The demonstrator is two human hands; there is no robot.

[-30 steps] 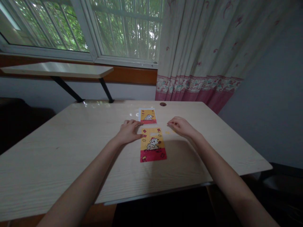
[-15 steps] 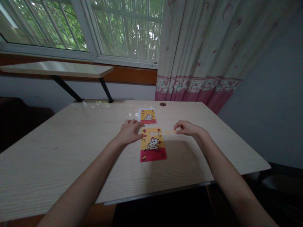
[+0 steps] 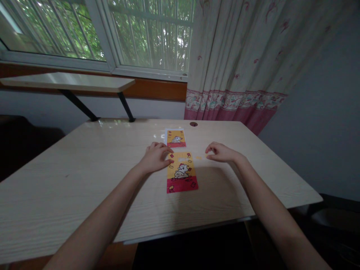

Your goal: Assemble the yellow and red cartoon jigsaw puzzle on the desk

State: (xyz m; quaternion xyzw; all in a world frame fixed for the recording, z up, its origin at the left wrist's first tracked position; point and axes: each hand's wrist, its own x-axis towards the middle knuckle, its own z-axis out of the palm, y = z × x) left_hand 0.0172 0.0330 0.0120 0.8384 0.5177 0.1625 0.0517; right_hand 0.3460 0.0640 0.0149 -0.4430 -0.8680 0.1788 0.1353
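Observation:
A yellow-and-red picture card [image 3: 182,183] with a cartoon white animal in a red hat lies flat on the desk; a pale patch shows in its upper part. My left hand [image 3: 156,157] rests at the card's upper left edge, thumb and forefinger spread, fingertips touching it. To the right of the card, small yellow pieces [image 3: 198,157] lie in a row on the wood. My right hand [image 3: 221,152] is at the right end of that row, its thumb and forefinger curled about a small yellow piece [image 3: 207,155].
Behind the card lies a smaller sheet [image 3: 176,139] with the same picture and a white border. The pale wooden desk [image 3: 112,150] has a round cable hole [image 3: 193,124] near its back edge. A raised shelf [image 3: 70,81] on black legs stands at the back left. A curtain [image 3: 230,67] hangs behind.
My left hand has shifted slightly right over the card's edge. My right hand has moved a little to the left. The card and the sheet behind it stay put.

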